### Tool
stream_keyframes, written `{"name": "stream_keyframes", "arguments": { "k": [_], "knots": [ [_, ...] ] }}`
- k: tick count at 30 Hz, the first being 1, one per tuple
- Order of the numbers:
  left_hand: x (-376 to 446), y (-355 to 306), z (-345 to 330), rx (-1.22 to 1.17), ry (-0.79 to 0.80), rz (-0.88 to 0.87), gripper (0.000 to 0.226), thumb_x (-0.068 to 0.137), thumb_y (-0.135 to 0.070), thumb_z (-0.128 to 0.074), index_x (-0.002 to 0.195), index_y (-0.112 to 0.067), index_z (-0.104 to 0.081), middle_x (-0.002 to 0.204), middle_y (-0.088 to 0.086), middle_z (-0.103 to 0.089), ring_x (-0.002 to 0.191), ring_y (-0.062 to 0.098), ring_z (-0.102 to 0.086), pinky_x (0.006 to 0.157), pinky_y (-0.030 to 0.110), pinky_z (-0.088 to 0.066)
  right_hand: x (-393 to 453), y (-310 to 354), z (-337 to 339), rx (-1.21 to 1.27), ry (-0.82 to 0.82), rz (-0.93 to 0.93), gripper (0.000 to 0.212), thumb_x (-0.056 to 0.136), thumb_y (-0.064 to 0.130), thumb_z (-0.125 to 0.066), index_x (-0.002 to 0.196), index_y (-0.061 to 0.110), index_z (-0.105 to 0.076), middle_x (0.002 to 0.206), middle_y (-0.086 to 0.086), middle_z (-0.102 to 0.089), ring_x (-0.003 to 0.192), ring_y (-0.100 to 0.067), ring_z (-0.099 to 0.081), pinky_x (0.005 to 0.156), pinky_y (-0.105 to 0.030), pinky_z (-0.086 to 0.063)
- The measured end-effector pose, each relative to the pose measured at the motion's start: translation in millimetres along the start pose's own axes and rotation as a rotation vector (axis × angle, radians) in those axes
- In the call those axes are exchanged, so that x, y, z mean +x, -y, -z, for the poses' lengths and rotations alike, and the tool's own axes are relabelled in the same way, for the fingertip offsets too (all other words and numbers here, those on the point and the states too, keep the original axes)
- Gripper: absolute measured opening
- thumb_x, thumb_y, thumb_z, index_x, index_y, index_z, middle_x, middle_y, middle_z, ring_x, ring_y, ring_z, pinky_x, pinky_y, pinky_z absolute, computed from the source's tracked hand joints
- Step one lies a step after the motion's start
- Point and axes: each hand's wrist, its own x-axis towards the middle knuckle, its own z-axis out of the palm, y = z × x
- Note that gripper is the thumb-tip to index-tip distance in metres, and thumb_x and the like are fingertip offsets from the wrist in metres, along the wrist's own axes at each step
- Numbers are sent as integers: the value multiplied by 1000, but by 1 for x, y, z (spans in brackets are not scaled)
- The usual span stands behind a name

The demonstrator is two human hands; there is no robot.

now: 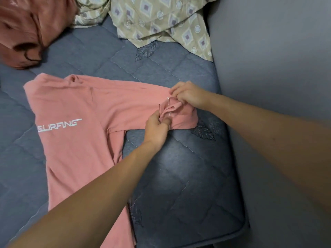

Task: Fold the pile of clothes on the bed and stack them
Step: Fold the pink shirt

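Note:
A pink long-sleeved shirt (75, 133) with white "SURFING" lettering lies spread flat on the grey quilted bed (179, 176). Its right sleeve stretches toward the bed's right edge. My left hand (156, 127) pinches the bunched cuff of that sleeve from below. My right hand (188, 94) pinches the same cuff from above, fingers curled on the fabric. The cuff is crumpled between both hands and shows a thin white line.
A crumpled pink garment (25, 29) lies at the back left. A beige garment with a diamond pattern (161, 20) is heaped at the back. A grey wall (277, 59) runs along the bed's right side.

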Motion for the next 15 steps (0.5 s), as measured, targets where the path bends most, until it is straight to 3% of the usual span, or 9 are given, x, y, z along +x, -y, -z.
{"name": "stream_keyframes", "arguments": {
  "k": [1,2,4,6,8,10,13,15],
  "knots": [
    [3,-2,12,-19,-27,19,16,90,-9,-63,96,-22,-71,84,-11,-65,75,2,-52,74,22,-46,9,6,-1,27,47,22,17,81,-27,-46,74,-26,-62,105,-51,-57,107,-62,-52,87,-29,-48],
    [6,-5,24,-34,-57,37,13,86,-13,-64,93,-19,-72,81,-12,-62,70,1,-50,69,21,-44,16,11,0,55,63,28,16,84,-22,-49,74,-23,-60,99,-45,-62,102,-56,-57,85,-36,-51],
    [14,-7,48,-80,-115,67,13,86,-8,-63,94,-14,-72,77,-13,-60,64,-3,-48,64,19,-42,28,20,-2,3,82,-12,15,93,-2,-57,87,-14,-62,77,-12,-65,82,-28,-60,69,-31,-49],
    [22,-7,70,-82,-187,90,15,90,-6,-61,86,-18,-69,70,-14,-59,54,-5,-46,56,17,-40,38,28,-5,-85,159,-31,23,93,17,-68,84,0,-57,68,4,-46,66,-13,-44,60,-32,-35],
    [27,-5,90,-56,-234,133,12,91,-10,-61,85,-19,-66,63,-13,-56,50,-1,-44,54,22,-39,46,33,-9,-211,214,-27,31,89,22,-76,77,12,-49,71,2,-42,67,-17,-39,64,-36,-30],
    [31,0,106,-50,-244,163,10,91,-10,-61,95,-17,-67,62,-11,-56,52,5,-47,55,28,-40,51,35,-10,-340,166,-37,21,89,22,-74,82,11,-58,75,-3,-54,76,-25,-51,67,-37,-36],
    [35,7,121,-13,-253,171,15,90,-8,-63,104,-13,-62,84,3,-66,70,20,-60,67,36,-55,59,33,-13,-390,34,-43,21,95,29,-67,80,17,-61,79,-3,-59,85,-30,-57,68,-35,-40],
    [36,8,125,-43,-246,184,17,90,-7,-65,100,-17,-55,90,10,-64,70,26,-63,63,39,-59,62,34,-18,-429,-32,-22,24,100,34,-61,81,21,-55,88,-7,-64,90,-33,-60,76,-38,-45]
  ]
}}
